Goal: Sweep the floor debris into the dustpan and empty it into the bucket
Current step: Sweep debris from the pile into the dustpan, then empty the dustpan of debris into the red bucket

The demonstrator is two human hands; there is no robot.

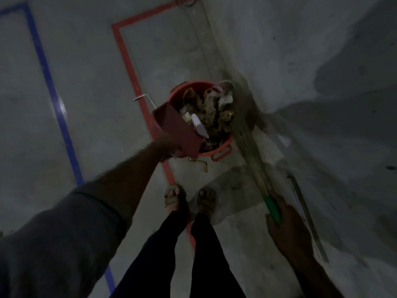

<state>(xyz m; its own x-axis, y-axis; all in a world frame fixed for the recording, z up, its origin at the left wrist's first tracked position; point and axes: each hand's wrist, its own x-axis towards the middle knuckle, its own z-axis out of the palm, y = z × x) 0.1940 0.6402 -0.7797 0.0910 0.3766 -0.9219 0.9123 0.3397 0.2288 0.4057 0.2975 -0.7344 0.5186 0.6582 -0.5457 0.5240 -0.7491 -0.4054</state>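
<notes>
bucket (223, 145): red plastic, smooth, faint sheen on the rim beyond the left hand (169, 145)
dustpan (176, 125): dull red plastic, matt, gripped at the left hand
debris (210, 110): crumpled paper and rag-like scraps, rough, just past the dustpan lip
broom (249, 147): dry straw-like bristles, coarse, with glossy green plastic grip in the right hand (285, 229)
floor (90, 87): grey concrete, matt, dusty and scuffed
floor lines (126, 61): red and blue tape or paint, smooth, slight gloss
sleeve (53, 233): grey cloth, matt
sandals (206, 198): tan, matt straps

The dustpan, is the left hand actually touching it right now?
Touching. The head view shows the left hand gripping the near end of the dustpan, which is tipped over the bucket.
</notes>
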